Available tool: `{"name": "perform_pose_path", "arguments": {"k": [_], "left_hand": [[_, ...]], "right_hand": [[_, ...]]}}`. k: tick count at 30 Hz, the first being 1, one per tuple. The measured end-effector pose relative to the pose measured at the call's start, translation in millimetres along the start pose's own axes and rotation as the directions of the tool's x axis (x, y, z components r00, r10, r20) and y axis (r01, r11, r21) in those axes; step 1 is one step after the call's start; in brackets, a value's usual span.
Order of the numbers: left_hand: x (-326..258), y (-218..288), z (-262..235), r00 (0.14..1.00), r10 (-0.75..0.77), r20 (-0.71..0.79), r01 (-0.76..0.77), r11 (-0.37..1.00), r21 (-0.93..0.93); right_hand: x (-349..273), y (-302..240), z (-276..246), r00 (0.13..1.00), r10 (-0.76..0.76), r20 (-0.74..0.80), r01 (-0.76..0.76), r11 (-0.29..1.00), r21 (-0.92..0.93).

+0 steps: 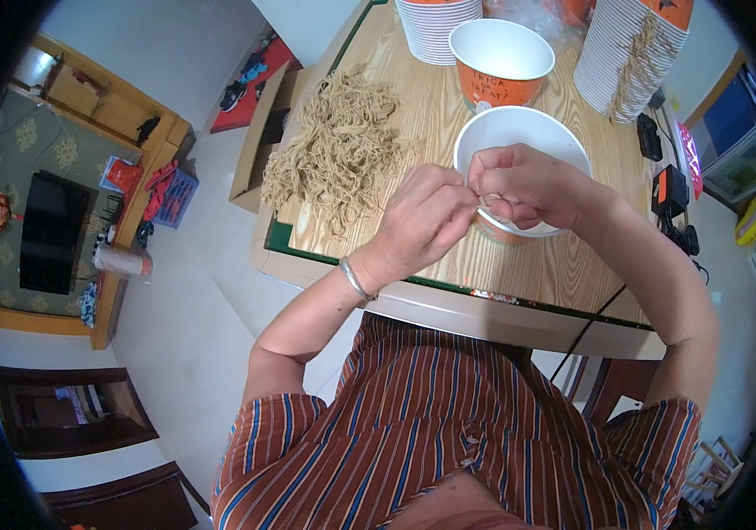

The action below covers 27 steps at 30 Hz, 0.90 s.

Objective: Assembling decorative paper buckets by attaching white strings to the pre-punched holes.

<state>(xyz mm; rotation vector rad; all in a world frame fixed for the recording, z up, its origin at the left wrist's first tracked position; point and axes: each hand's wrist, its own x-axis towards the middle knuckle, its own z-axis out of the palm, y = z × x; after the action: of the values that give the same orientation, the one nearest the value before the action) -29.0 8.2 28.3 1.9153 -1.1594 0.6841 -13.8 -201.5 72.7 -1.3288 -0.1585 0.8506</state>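
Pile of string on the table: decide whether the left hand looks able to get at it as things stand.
Probably yes: the string lies to the left of the left hand, with nothing standing between. That hand's grip looks pinched beside the right hand, so may need opening first.

The left hand (420, 216), back upward and fingers curled, meets the right hand (524, 184) just right of centre in the upper half of the frame, fingertips close together; the right is folded like a loose fist. Left forearm (318, 307) slants from lower left, right forearm (647, 256) from lower right, elbows bent
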Motion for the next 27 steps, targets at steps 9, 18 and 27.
{"name": "perform_pose_path", "arguments": {"k": [9,18,27], "left_hand": [[-19.3,14.6,18.8,0.934,-0.345,-0.088,0.305,0.903,-0.301],[-26.3,19.3,21.1,0.844,-0.536,-0.011,0.462,0.737,-0.493],[-29.4,20.0,22.4,0.806,-0.591,0.034,0.484,0.626,-0.612]], "right_hand": [[-2.0,-2.1,12.5,0.982,-0.04,-0.184,-0.015,0.958,-0.287],[-6.6,-1.6,15.6,0.97,-0.058,-0.237,-0.016,0.954,-0.299],[-5.9,-1.7,18.4,0.98,-0.084,-0.182,0.011,0.929,-0.369]]}}
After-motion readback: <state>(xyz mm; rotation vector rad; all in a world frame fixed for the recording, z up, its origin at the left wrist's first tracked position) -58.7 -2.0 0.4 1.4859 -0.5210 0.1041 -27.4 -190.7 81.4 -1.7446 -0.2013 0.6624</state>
